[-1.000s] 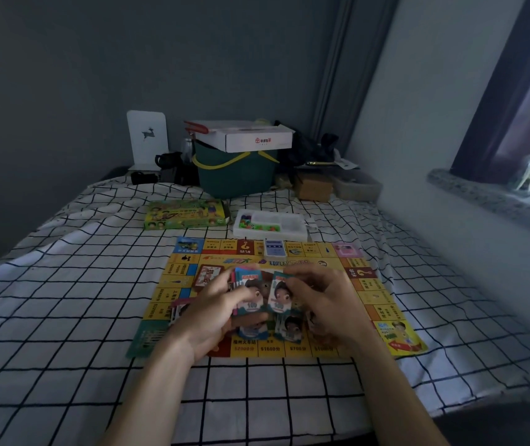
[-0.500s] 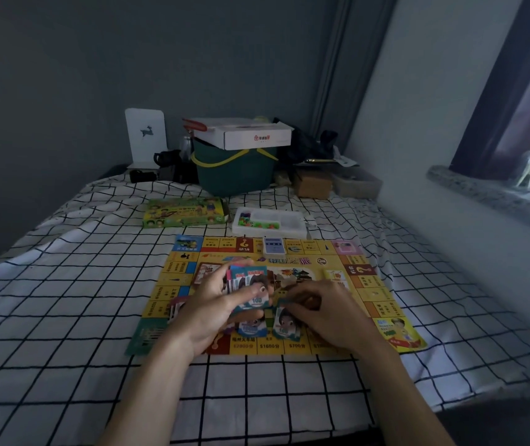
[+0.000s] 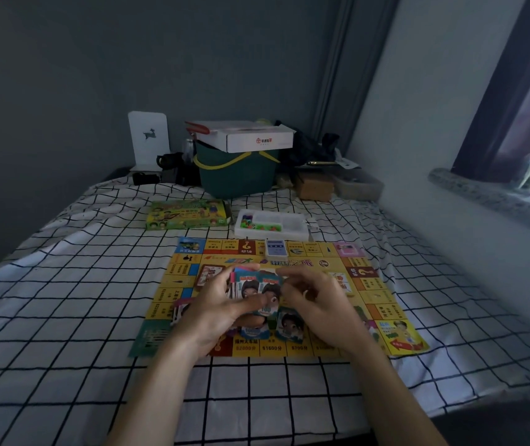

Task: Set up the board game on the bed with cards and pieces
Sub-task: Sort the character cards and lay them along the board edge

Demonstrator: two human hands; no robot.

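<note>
A yellow game board (image 3: 376,294) lies flat on the checked bed sheet. My left hand (image 3: 215,307) grips a fanned stack of cartoon money cards (image 3: 257,286) above the board's middle. My right hand (image 3: 318,304) hovers just right of the stack, fingers curled toward the top card; whether it pinches a card I cannot tell. Two cards (image 3: 289,326) lie on the board's near row under my hands. A small blue card deck (image 3: 276,247) sits on the board's far edge. Beyond the board stand a white tray of coloured pieces (image 3: 289,222) and the green game box (image 3: 186,214).
At the head of the bed stand a dark green basket (image 3: 236,175) with a white carton (image 3: 247,138) on top, a white deer sign (image 3: 148,138), a brown box (image 3: 314,187) and dark clutter. A wall and window ledge (image 3: 482,191) run along the right.
My right hand, which had lowered a card onto the board's near row, has risen back to the stack. My left hand has kept hold of the stack.
</note>
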